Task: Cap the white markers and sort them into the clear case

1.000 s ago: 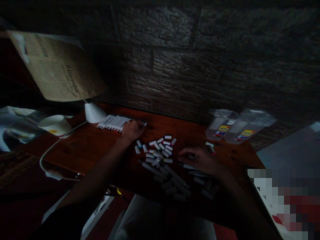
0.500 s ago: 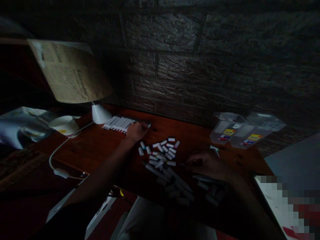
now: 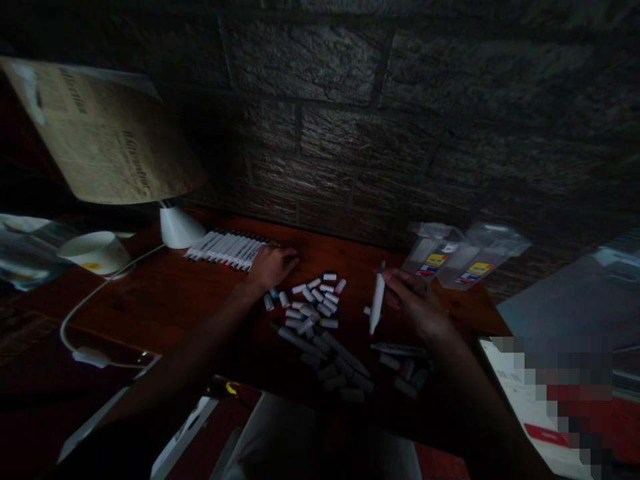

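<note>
The person's lap (image 3: 280,427) is nearest, below the edge of the wooden table (image 3: 145,300). Just beyond that edge, in deep shadow, white caps (image 3: 307,309) lie loosely heaped, some on top of others, with two loose pens (image 3: 345,353) slanting among them. To the right, more pens (image 3: 397,349) and a few stray caps (image 3: 404,387) lie beside the right forearm, too dim to count.

The right hand (image 3: 400,293) pinches one marker (image 3: 377,303) between thumb and fingers near its top end, the grip closed around the barrel. The marker is nearly upright, leaning slightly, reddish tip down and grey tip up, to the right of the heap. The left hand (image 3: 273,265) is palm down at the right end of a row of markers (image 3: 225,249), fingers bent; whether it grasps anything cannot be told.

The row lies side by side, next to the lamp (image 3: 180,227). Left of the lamp is a paper cup (image 3: 95,253), with a white cord (image 3: 70,323) passing in front. Two clear cases (image 3: 473,260) stand at the far right, before the stone wall (image 3: 320,140).
</note>
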Tool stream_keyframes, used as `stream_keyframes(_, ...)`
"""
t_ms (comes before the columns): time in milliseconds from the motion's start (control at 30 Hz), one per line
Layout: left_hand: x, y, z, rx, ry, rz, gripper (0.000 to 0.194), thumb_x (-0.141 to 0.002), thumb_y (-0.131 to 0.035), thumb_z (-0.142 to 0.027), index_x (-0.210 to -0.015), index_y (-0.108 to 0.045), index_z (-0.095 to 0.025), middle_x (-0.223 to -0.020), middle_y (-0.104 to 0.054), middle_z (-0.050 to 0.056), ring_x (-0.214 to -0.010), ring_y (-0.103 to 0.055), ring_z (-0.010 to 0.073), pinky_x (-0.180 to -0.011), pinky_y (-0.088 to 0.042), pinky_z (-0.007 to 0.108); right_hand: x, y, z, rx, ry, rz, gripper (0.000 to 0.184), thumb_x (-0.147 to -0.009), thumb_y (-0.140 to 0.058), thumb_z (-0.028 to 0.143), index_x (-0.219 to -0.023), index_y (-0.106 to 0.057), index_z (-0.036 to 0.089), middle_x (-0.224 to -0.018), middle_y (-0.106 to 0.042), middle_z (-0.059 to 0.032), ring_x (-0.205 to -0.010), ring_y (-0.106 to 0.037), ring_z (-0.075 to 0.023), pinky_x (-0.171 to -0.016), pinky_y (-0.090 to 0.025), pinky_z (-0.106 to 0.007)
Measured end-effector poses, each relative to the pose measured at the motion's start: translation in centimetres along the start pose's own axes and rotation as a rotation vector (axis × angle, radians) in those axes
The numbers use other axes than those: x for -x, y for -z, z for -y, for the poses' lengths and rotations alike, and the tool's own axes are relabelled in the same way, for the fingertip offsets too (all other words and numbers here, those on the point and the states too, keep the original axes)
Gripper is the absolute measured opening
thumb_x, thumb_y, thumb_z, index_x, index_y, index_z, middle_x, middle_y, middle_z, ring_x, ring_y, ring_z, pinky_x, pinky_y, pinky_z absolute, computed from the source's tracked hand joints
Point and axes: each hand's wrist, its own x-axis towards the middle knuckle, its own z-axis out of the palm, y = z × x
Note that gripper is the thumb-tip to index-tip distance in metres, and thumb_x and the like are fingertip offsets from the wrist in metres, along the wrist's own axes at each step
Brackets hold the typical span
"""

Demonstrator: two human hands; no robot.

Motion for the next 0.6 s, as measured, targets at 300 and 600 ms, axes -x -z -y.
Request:
stream_keyframes(300, -0.3, -0.1, 2.1, -0.085, 0.151, 0.054, 0.032, -0.089, -0.048, -0.019, -0.106, -0.074, -0.027, -0.11, -0.075, 0.002, -0.105, -0.069, 0.0234, -0.098, -0.048, 0.034, -0.2, -0.5, -0.1, -0.081, -0.079, -0.074, 0.042, -0.069, -0.075, 0.059, -0.08, -0.065, 0.02, -0.064, -0.054, 0.0028, -0.054, -0.051, -0.0099, -0.048, -0.04, -0.022)
stream_keyframes(600, 0.6, 1.5, -2.4, 0.598, -0.106, -0.004, 0.037, -0.089, -0.056, -0.044, -0.105, -0.073, -0.016, -0.105, -0.076, 0.007, -0.096, -0.071, 0.0213, -0.089, -0.054, 0.032, 0.0, -2.1, -0.3, -0.275, -0.101, -0.051, 0.034, -0.065, -0.083, 0.048, -0.084, -0.072, 0.022, -0.088, -0.074, -0.0017, -0.083, -0.073, -0.018, -0.063, -0.054, -0.022)
